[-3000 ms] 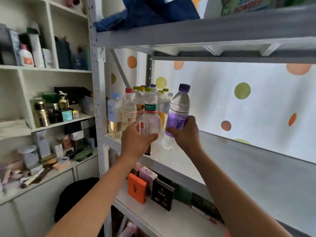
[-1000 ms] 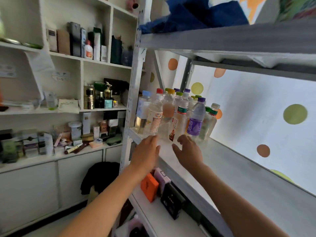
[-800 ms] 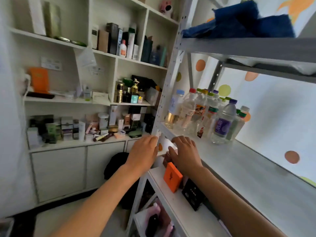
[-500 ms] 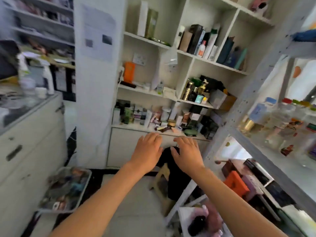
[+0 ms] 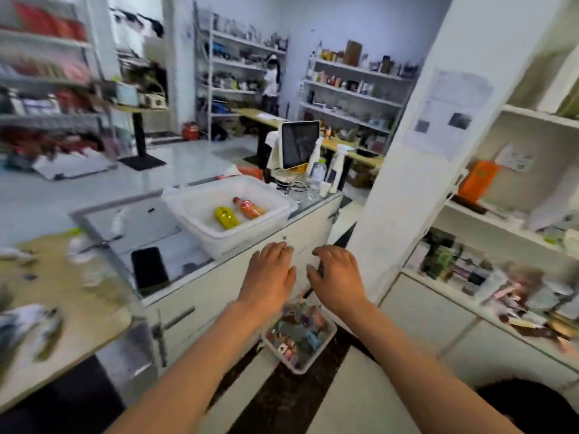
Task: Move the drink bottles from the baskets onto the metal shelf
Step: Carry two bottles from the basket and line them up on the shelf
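On the counter (image 5: 175, 233) stands a white plastic basket (image 5: 200, 198) holding two drink bottles lying on their sides, a yellow bottle (image 5: 226, 217) beside an orange bottle (image 5: 249, 208). Nearer the camera, the left hand (image 5: 269, 278) and right hand (image 5: 338, 277) hover palm-down, fingers loosely spread, holding nothing.

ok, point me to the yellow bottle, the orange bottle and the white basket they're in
yellow bottle (image 5: 226, 217), head view, middle of its body
orange bottle (image 5: 249, 208), head view, middle of its body
white basket (image 5: 250, 234), head view, near rim facing the person
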Available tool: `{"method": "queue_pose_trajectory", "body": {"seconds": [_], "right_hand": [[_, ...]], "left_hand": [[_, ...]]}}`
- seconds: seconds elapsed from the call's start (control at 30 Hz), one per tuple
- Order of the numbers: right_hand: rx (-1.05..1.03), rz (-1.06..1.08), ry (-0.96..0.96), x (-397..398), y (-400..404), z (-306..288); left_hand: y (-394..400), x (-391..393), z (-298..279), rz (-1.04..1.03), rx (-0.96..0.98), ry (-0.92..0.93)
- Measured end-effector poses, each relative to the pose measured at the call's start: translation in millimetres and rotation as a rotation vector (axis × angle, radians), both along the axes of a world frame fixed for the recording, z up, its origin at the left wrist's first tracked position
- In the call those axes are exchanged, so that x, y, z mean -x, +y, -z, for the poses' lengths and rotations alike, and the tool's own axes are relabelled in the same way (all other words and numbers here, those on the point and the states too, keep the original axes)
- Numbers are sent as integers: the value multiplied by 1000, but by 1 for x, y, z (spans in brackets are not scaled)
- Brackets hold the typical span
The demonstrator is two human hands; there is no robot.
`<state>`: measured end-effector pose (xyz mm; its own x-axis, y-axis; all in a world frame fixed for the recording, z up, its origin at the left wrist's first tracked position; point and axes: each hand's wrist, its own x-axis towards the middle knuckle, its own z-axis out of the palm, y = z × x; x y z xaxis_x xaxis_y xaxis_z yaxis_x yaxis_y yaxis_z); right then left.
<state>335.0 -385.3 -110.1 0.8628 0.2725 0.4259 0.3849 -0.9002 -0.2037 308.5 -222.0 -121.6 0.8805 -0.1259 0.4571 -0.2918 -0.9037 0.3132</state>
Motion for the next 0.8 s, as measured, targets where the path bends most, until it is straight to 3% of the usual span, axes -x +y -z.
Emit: {"method": "queue_pose_trajectory", "body": {"seconds": [0.13, 0.37, 0.8], "right_hand": [[-53, -138, 6, -15, 59, 4], [-98, -244, 44, -69, 106, 16], [-159, -304, 109, -252, 101, 54]], "left_hand": [[50, 6, -3, -158, 15, 15], [93, -12, -2, -261, -1, 77], [89, -186, 11, -447, 112, 269]]}}
